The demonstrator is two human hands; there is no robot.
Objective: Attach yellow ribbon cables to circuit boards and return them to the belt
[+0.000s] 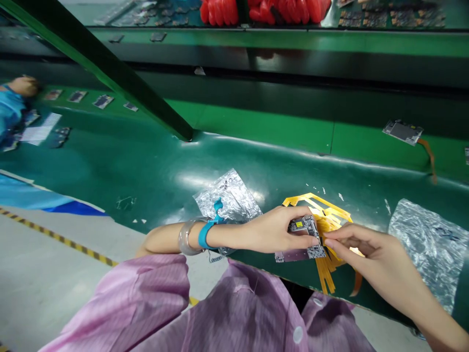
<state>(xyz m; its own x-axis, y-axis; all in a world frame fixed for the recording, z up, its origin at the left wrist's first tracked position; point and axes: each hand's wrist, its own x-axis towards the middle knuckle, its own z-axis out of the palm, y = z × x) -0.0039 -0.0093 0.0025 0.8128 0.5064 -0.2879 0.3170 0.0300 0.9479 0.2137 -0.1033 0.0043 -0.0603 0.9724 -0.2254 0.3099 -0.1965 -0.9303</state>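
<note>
My left hand (273, 231) grips a small circuit board (315, 250) between thumb and fingers, just over the table's near edge. The board carries chips, metal parts and a yellow square mark. Pinched together, the fingertips of my right hand (370, 249) meet the board's right edge; what lies between them is too small to make out. A bundle of yellow strips (326, 278) lies under and behind the board, between my hands. Below my right hand, the end of an orange-brown ribbon (356, 283) shows. A blue wrist strap (203, 235) is around my left wrist.
Crumpled silver bags (229, 195) lie beyond my left forearm, and another silver bag (428, 249) lies at right. A board with an orange ribbon (403, 132) rests on the green ledge. A green post (146, 98) slants across. At far left, a co-worker's hand (25, 86) is blurred.
</note>
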